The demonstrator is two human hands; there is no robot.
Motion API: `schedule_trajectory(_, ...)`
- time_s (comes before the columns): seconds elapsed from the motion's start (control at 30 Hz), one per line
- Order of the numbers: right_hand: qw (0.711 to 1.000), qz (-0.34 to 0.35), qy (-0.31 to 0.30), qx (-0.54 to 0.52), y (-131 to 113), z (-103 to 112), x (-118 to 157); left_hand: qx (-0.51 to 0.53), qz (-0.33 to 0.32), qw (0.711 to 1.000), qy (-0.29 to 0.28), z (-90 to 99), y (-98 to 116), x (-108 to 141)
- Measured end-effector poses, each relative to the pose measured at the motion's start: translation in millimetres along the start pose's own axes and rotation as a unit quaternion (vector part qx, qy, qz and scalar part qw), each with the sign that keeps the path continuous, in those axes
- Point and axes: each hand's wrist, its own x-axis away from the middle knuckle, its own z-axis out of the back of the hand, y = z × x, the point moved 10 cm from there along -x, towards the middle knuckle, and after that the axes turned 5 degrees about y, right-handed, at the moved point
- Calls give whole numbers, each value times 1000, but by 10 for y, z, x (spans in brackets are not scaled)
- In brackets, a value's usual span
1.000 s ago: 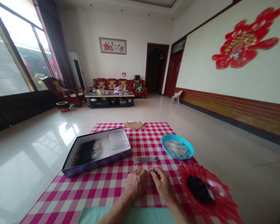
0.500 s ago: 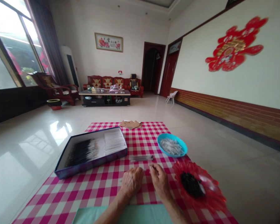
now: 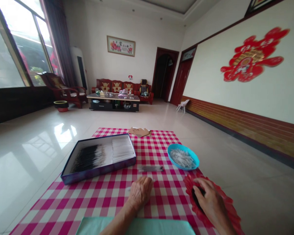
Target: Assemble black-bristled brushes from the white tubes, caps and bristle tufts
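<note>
Seemingly, the grouped tubes (image 3: 150,168) are done; black pieces (image 3: 195,199) remain. Left hand (image 3: 140,191) curls round 1 pale tube (image 3: 129,189); right hand (image 3: 212,197) holds thumb and fingers apart.

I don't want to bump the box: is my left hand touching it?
Apart: the head view shows checked cloth between your left hand and the box.

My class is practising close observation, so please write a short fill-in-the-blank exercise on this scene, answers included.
1. The right hand is over the flower-shaped bowl, which is coloured ____.
2. The left hand is over a checked tablecloth of pink and ____.
3. In the picture, the blue bowl stands to the ____ of the box.

Missing words: red; white; right.
</note>
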Motion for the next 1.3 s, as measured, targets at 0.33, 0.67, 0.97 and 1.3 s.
schedule_trajectory(0.33,968,41,-122,-214,-1171,-971,250,14,-50,998,41,6,76,40)
schedule_trajectory(0.67,903,-219,-75,-363,-626,-1085,372,23,-23,997,73,127,53,34)
schedule_trajectory(0.97,885,-225,112,-391,-452,-515,216,10,8,985,174,232,-96,75)
schedule_trajectory(1.3,887,-256,1,-385,-515,-1131,463,58,-105,990,76,218,239,80)
